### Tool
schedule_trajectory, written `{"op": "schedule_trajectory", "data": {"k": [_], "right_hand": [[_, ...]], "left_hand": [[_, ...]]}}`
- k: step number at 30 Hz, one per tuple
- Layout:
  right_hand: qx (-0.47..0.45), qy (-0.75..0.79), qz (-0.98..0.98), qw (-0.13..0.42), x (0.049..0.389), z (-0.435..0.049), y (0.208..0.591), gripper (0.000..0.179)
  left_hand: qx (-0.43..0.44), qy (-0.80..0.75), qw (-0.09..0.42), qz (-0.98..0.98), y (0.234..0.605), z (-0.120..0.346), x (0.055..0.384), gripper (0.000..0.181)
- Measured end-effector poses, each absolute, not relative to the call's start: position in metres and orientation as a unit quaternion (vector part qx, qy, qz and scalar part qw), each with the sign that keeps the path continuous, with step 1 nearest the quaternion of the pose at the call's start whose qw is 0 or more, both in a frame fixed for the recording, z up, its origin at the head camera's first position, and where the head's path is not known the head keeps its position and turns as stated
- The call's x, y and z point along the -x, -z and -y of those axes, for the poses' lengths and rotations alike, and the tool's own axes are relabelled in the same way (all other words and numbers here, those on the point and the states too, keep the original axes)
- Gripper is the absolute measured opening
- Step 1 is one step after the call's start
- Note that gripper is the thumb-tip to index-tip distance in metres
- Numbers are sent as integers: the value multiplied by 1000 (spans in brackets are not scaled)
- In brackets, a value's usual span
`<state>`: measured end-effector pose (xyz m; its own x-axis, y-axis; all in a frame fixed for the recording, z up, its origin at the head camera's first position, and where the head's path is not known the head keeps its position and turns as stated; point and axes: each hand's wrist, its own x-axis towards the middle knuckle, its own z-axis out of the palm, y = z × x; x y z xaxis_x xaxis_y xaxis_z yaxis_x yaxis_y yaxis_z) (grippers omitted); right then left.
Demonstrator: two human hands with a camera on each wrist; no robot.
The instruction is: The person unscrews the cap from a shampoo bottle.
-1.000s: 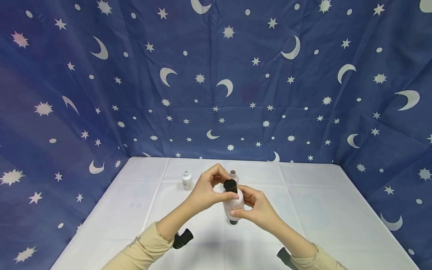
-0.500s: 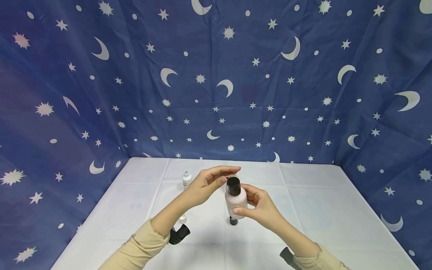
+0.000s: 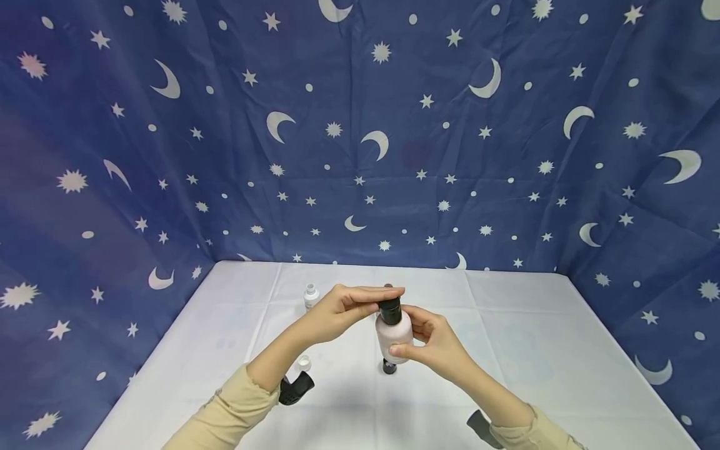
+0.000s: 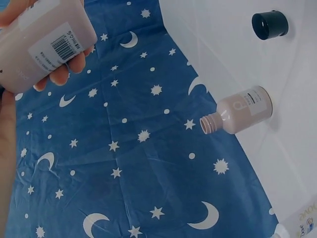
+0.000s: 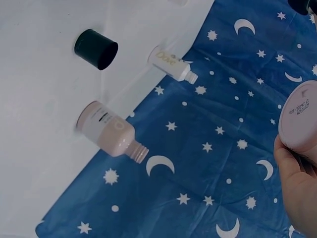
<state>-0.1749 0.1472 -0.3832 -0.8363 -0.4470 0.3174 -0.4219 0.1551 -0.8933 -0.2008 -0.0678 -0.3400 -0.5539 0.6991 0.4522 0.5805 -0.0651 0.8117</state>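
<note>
My right hand grips a pale pink lotion bottle by its body, held up above the table, thumb on the near side. On top of it sits a black cap. My left hand lays its straight fingers across the cap's top, with the thumb beside it. In the left wrist view the bottle's barcode label shows, and in the right wrist view its printed base. A second pink bottle, uncapped, stands behind, mostly hidden in the head view. A loose black cap rests on the table below the held bottle.
An uncapped white Dove bottle stands at the back left of the white table. A small white cap lies near the left forearm. A blue curtain with moons and stars rises behind and at both sides.
My left hand has let go of its grip round the cap, straightened its fingers and laid them over the cap's top. The white cap has come into view beside the left forearm.
</note>
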Motion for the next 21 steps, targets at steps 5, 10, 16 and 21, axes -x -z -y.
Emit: {"op": "schedule_trajectory", "data": {"k": [5,10,16,21], "right_hand": [[288,584,-759,2,173,-145,383,57],[286,586,-758,4,173,-145,383,56],[280,587,-759,-1,174,-145,383,55],[282,588,-759,-1,176,-146,384,54]], "left_hand": [[-418,-595,38,-685,338,68,194,37],[-364,-640,12,-677,340,65,192,37],[-348,-622,-28,-701,341,58,194,35],[-349,-604,-43,-716,339,53,195,34]]}}
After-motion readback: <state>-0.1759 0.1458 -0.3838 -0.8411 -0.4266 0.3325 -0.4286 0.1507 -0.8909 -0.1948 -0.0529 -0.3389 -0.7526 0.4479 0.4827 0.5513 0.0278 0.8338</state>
